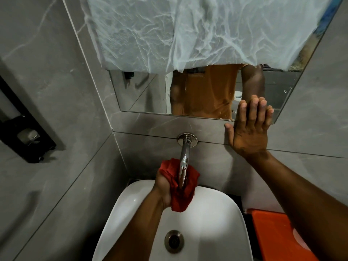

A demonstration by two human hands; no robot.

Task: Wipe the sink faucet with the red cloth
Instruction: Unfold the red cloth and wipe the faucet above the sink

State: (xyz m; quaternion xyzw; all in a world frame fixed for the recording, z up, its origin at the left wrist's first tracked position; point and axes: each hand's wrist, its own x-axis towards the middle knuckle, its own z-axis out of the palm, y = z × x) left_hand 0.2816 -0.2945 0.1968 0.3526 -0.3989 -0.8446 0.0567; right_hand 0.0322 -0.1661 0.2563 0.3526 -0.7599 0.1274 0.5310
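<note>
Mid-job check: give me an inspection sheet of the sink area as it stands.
Surface: white sink, basin bare, drain open.
Job's things: red cloth bunched around the lower end of the chrome faucet, which comes out of the wall.
Clutter: orange object right of the sink.
Grippers: left hand grips the cloth against the faucet; right hand flat on the wall at the mirror edge.
Cables: nothing seen.
Surroundings: grey tiled walls; mirror partly covered by white sheeting; black fixture on the left wall.

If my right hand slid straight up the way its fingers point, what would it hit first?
The right hand already has its fingertips over the mirror; farther up, probably the white plastic sheet.
</note>
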